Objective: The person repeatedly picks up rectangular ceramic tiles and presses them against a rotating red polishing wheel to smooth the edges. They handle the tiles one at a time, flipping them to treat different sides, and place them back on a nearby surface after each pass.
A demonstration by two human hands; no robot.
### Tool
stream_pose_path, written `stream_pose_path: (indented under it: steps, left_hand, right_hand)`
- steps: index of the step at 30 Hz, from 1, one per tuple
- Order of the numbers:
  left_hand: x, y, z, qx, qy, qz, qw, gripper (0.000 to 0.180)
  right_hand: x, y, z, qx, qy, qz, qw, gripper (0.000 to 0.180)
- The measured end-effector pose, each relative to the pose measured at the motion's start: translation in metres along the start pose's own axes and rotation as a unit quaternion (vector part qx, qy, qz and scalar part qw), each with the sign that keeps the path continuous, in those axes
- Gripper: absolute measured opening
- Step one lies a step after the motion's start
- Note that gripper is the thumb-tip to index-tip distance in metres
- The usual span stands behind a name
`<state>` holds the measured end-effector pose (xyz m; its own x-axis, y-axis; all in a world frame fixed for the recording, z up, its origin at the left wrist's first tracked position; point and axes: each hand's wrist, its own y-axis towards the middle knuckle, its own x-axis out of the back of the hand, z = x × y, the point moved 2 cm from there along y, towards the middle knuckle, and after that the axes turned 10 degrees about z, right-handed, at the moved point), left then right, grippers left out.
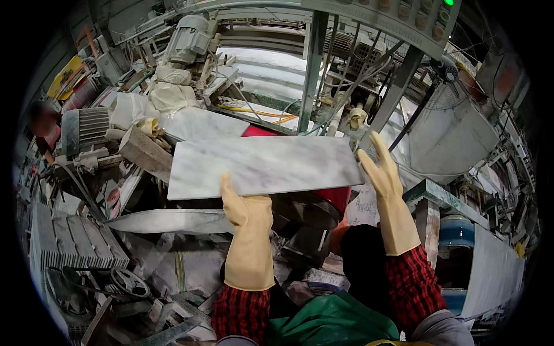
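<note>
A flat rectangular marble slab [265,164], white with grey veining, lies across the middle of the view, tilted slightly up at the right. My left hand [249,213], in a cream rubber glove, grips its near edge with the thumb on top; the fingers are hidden underneath. At the slab's right end is my right hand [385,179], in a matching glove. Its fingers point up and are spread from the thumb, which is close to the slab's edge; whether it touches cannot be made out. Behind the slab lies another marble piece [202,124] beside a red surface [258,131].
A machine with a control panel [384,23] and metal posts stands ahead, white slabs [268,72] inside it. A grey motor [189,37] sits at upper left. Ribbed grey blocks [78,239] stack at lower left. A fan [447,78] and blue drum [456,230] are at right.
</note>
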<state>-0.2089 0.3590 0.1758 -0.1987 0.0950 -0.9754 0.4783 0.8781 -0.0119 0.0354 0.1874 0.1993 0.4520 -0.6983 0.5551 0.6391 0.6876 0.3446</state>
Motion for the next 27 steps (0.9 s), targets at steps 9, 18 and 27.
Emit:
stream_pose_path:
  steps: [9, 18, 27]
  left_hand:
    - [0.016, 0.003, 0.031, 0.134, 0.016, 0.006, 0.991, 0.053]
    - [0.041, 0.012, 0.066, 0.191, -0.114, 0.029, 0.975, 0.050]
    - [0.041, 0.018, 0.072, 0.161, -0.177, 0.109, 0.965, 0.049]
  right_hand:
    - [-0.020, -0.063, -0.043, -0.361, 0.618, -0.017, 0.698, 0.045]
    - [-0.006, -0.074, -0.054, -0.372, 0.558, -0.091, 0.737, 0.043]
    - [-0.014, -0.076, -0.063, -0.398, 0.549, -0.139, 0.722, 0.043]
